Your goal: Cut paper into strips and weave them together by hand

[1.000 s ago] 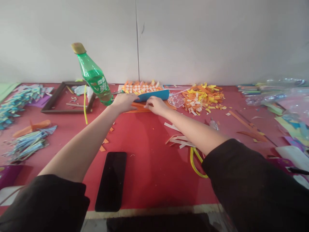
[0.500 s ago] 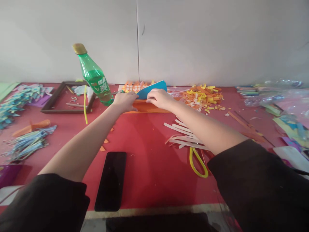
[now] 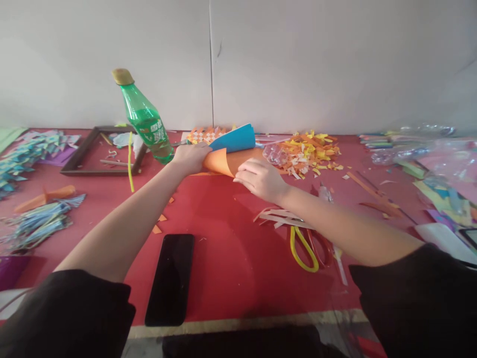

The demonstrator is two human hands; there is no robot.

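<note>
My left hand is closed on the near end of a blue sheet and an orange sheet, both lifted and curling off the red table. My right hand has its fingers curled round the lower edge of the orange sheet. Behind the sheets lies an orange-and-white woven paper mat. A green bottle stands just left of my left hand.
A heap of orange and yellow paper scraps lies right of the sheets. White strips, yellow-handled scissors and a black phone are nearer me. A dark frame and blue paper pieces sit left; plastic bags and papers sit right.
The blue and orange sheets have been lifted from flat on the table and now curl upward. My right hand slid back toward me along the orange sheet.
</note>
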